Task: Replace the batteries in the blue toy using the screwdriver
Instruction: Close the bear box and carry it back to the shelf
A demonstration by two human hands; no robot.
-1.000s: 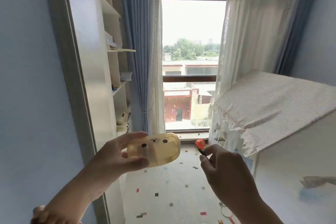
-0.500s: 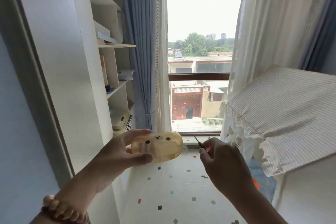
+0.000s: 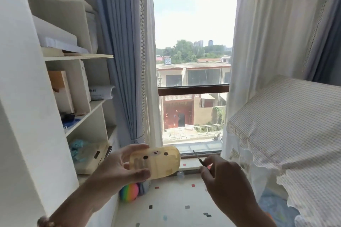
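Observation:
My left hand (image 3: 118, 166) grips a yellowish translucent oval case (image 3: 156, 161) with a small face printed on it, thumb below and fingers over its top left edge. It is raised in front of the window. My right hand (image 3: 221, 177) holds a small screwdriver (image 3: 198, 157); its thin dark shaft points up and left, a short gap right of the case. The handle is hidden inside my fingers. No blue toy is visible.
White shelves (image 3: 88, 108) with books and boxes stand at the left, blue curtains (image 3: 121, 51) beside them. A cloth-covered surface (image 3: 287, 125) fills the right. A rainbow ball (image 3: 129, 192) lies on the speckled floor (image 3: 175, 208) below my left hand.
The view has tilted and moved toward the shelves and window. Both hands stay raised together; the screwdriver's red handle, visible earlier, is now hidden in my right hand.

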